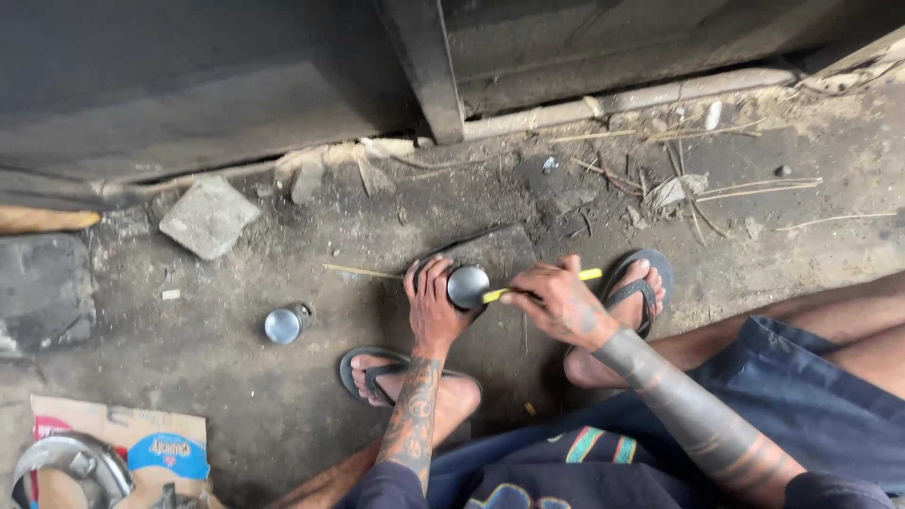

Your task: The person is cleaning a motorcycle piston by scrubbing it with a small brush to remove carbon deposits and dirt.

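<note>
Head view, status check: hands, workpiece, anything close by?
Left hand grips small round silver metal can. Right hand holds thin yellow tool against it. Second silver can lies apart on the dirt floor.

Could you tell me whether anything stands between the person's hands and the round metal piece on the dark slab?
Nothing visible does. The left hand already grips the round metal piece, and the right hand brings a yellow tool to its edge. The second metal piece lies apart.

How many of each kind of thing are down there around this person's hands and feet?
Round metal pieces: 2, one at the left hand, one on the ground
Yellow tools: 1, in the right hand
Sandals: 2
Flat stones: 1
Total: 6
</note>
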